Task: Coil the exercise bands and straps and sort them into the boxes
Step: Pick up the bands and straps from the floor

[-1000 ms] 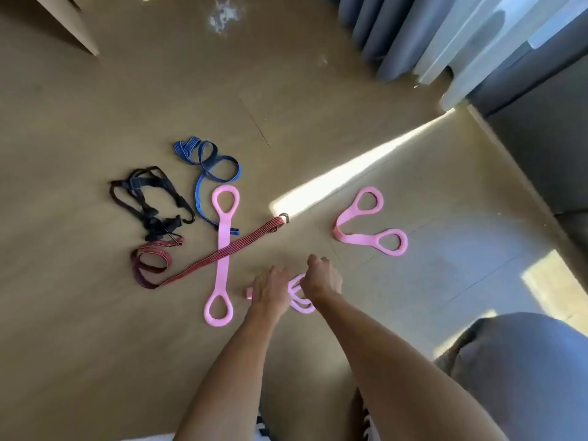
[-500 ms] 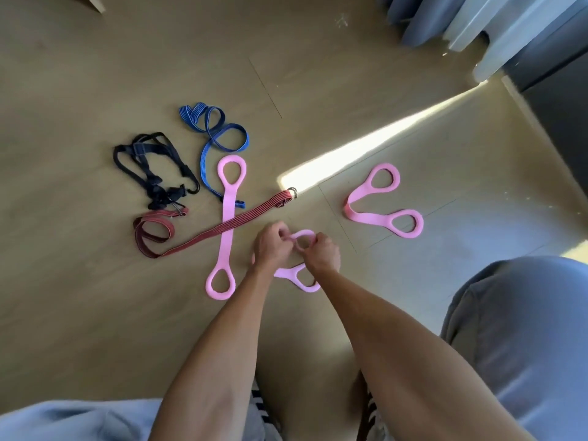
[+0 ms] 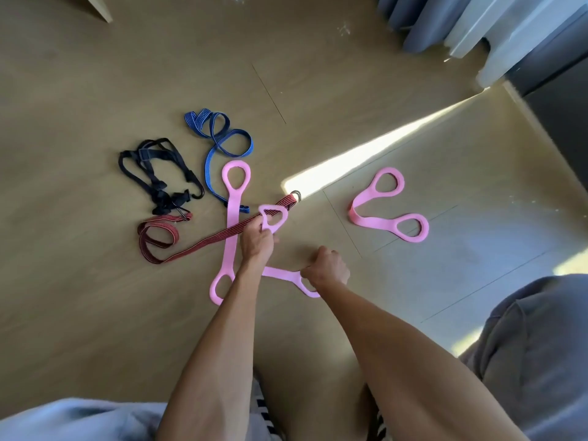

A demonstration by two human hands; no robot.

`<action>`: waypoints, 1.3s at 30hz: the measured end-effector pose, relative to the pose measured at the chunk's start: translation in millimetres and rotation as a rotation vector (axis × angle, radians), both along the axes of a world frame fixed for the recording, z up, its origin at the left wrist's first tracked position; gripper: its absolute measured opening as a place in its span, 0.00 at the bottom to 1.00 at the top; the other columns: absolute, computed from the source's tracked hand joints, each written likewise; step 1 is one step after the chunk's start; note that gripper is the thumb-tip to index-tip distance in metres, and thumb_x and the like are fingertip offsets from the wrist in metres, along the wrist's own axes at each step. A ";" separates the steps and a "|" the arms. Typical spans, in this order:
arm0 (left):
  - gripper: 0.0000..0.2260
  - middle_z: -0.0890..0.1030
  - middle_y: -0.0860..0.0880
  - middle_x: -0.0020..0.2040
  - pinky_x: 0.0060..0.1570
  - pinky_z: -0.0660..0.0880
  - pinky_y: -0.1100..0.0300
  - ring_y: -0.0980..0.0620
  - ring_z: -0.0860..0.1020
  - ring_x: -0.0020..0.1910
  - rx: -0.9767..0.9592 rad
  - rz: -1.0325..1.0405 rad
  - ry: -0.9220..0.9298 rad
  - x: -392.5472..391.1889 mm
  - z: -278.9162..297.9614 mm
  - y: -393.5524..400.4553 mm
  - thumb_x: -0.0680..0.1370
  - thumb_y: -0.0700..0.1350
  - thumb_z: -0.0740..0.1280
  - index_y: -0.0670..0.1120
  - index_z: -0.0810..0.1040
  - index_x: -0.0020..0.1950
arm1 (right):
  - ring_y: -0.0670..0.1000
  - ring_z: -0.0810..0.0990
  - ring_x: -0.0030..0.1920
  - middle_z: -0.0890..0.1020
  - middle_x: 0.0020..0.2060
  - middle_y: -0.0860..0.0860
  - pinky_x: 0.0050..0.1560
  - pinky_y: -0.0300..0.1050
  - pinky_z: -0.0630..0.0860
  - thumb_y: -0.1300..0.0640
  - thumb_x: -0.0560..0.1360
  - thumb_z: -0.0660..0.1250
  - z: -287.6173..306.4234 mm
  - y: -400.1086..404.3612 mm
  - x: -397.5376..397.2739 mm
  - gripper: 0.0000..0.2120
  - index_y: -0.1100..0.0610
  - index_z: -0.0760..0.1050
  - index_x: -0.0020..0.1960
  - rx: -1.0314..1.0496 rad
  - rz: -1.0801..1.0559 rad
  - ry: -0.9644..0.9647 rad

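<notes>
Both our hands work one pink rubber figure-eight band at centre frame: our left hand (image 3: pixel 257 241) has its fingers curled round one end loop (image 3: pixel 273 218), lifted toward the upper middle, while our right hand (image 3: pixel 327 267) clamps the other end loop (image 3: pixel 304 283) lower and to the right. The hands are apart, with the band's flat middle running between them. We judge this is to pull the piece straight before folding or coiling it, since a slack band would not roll evenly.

By size, largest first. The tan wood-look floor (image 3: pixel 95 313) carries everything; no boxes appear in view, so sorting is still ahead. Grey curtains (image 3: pixel 423 23) hang at the upper right.

Pink figure-eight bands number three: the held one, a straight one (image 3: pixel 232 224) lying flat just left of our left hand, and a folded V-shaped one (image 3: pixel 381 214) at right centre, well apart from the rest.

Woven straps number three, one of each colour, grouped at left centre, probably dumped there together awaiting coiling. A dark red striped strap with a metal ring (image 3: pixel 203 245) crosses over the straight pink band. A blue striped strap (image 3: pixel 219 144) lies loosely looped above it. A black strap with buckles and a hook (image 3: pixel 152 176), tangled, lies furthest left.
</notes>
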State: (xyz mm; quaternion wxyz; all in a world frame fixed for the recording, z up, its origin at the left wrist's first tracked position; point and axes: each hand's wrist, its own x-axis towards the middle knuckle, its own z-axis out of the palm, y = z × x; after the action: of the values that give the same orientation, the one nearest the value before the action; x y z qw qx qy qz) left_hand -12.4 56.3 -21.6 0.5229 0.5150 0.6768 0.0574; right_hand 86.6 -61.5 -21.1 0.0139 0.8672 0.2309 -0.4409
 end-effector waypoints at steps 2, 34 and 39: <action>0.15 0.82 0.47 0.44 0.36 0.72 0.63 0.49 0.80 0.39 -0.024 0.043 -0.043 1.4 -2.9 1.6 0.75 0.31 0.57 0.47 0.79 0.44 | 0.59 0.78 0.60 0.77 0.59 0.56 0.56 0.50 0.75 0.60 0.75 0.67 -7.5 -8.1 -12.8 0.14 0.57 0.73 0.60 -0.031 0.103 -0.025; 0.14 0.79 0.38 0.48 0.50 0.76 0.47 0.42 0.78 0.46 -0.075 -0.008 -0.357 4.2 453.1 33.7 0.71 0.45 0.64 0.38 0.81 0.50 | 0.52 0.79 0.35 0.83 0.34 0.55 0.37 0.45 0.73 0.57 0.75 0.65 453.5 97.4 27.3 0.11 0.63 0.78 0.38 0.706 -0.551 0.360; 0.12 0.84 0.54 0.44 0.38 0.77 0.69 0.57 0.82 0.42 -0.008 -0.044 -0.417 5.1 633.4 24.2 0.73 0.41 0.64 0.54 0.87 0.43 | 0.55 0.79 0.34 0.84 0.37 0.61 0.38 0.50 0.75 0.59 0.73 0.68 626.6 92.4 17.0 0.09 0.65 0.81 0.40 0.598 -0.257 0.344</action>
State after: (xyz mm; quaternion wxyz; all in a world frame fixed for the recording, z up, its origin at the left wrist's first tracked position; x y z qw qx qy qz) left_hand -7.3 80.5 611.8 0.6547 0.5045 0.5428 0.1489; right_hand 103.5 30.9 605.5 -0.3347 0.7681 0.2377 -0.4914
